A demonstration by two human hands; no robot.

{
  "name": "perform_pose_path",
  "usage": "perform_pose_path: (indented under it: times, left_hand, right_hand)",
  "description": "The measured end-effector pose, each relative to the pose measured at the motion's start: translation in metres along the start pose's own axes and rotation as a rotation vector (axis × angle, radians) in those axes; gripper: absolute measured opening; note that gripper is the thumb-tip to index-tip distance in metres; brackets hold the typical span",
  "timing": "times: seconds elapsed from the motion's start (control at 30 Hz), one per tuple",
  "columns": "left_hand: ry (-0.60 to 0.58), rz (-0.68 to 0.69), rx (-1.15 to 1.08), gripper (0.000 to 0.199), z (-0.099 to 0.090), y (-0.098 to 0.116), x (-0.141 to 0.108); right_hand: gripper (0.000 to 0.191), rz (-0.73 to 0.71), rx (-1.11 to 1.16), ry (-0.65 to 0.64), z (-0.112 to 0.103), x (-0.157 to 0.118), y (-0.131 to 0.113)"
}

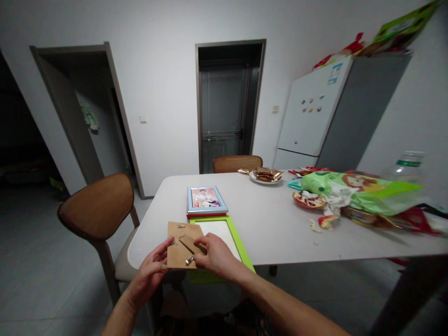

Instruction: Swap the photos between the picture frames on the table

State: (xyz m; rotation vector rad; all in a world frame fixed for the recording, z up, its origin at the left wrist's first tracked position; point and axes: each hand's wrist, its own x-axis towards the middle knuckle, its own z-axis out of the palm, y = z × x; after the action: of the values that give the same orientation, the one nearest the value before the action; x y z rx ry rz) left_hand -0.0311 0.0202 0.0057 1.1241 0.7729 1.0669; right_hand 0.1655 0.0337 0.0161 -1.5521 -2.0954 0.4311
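Observation:
A brown backing board (175, 254) with metal hangers and a stand flap is held up at the table's front edge. My left hand (153, 265) grips its left edge between thumb and fingers. At its right side my right hand (215, 254) has its fingers closed on the board near the flap. Behind and right of the board, a green frame (241, 245) with a white inside lies on the table, its near end over the edge. Farther back sits a blue frame (191, 200) with a pink picture, on top of something red.
The white table (269, 233) bears a plate (261, 180) of wrapped snacks, an opened pomegranate (308, 200), peel, tissues and a green bag (371, 191) at right. Brown chairs (100, 205) stand at the left and behind. A fridge (308, 107) is at the back right.

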Motion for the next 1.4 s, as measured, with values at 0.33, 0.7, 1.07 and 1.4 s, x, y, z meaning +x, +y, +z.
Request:
perform_pose_path:
  times: [0.33,0.7,1.07,1.4]
  left_hand:
    - [0.412,-0.101,0.219,0.056,-0.048,-0.008,0.015]
    - [0.567,0.11,0.976,0.044,-0.062,-0.019,0.024]
    - [0.089,0.347,1.004,0.048,0.083,-0.043,0.026]
    - [-0.131,0.746,1.22,0.045,0.125,-0.033,0.026]
  right_hand:
    - [0.036,-0.087,-0.005,0.083,0.008,0.012,0.005]
    - [0.045,0.314,-0.296,0.092,-0.014,-0.001,0.105]
    - [0.075,0.515,1.072,0.079,-0.04,-0.009,0.077]
    - [0.077,0.409,1.179,0.141,-0.045,-0.012,0.06]
